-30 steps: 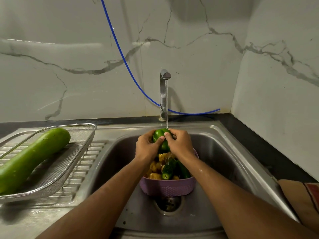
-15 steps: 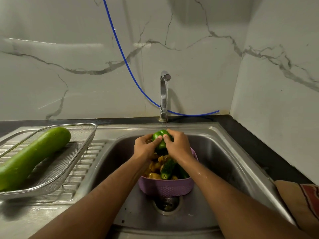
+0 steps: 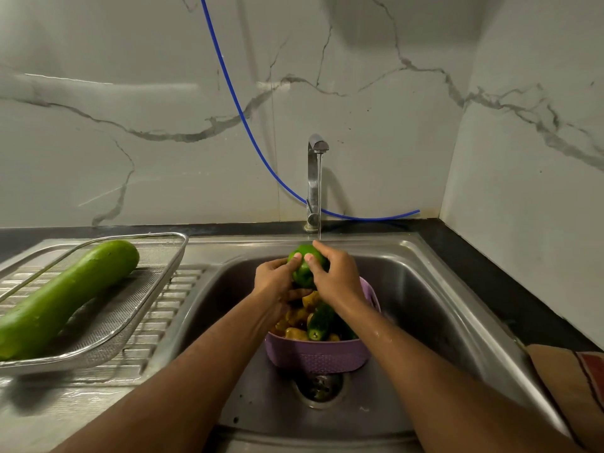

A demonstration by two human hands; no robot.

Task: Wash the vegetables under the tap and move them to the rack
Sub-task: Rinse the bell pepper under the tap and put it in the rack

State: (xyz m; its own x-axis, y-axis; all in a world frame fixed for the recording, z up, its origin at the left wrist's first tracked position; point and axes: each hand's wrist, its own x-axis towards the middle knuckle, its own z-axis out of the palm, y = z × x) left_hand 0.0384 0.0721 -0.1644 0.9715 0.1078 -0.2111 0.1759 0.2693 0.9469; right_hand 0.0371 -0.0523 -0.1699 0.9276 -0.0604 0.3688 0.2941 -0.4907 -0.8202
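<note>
Much of the green pepper (image 3: 304,273) is covered by the fingers wrapped round it, and the basket's load underneath is partly hidden by both wrists, so I can't count what lies in there beyond several yellowish pieces and one dark cucumber (image 3: 320,322) whose cut end faces the near side. The left hand (image 3: 276,281) and the right hand (image 3: 336,276) both curl round that single pepper, thumbs pressed on its top, holding it above the purple basket (image 3: 315,356) in the sink (image 3: 425,289), just under the thin stream from the one tap (image 3: 314,181). Off on the drainboard to the left sits one wire mesh rack (image 3: 157,276), its near-left corner cut off by the frame edge. One long green gourd (image 3: 65,299) lies in it, its long axis running from near-left to far-right, the rounded end pointing toward the back wall and the other end out of sight. A blue hose (image 3: 248,125) trails down the marble wall behind the tap.
</note>
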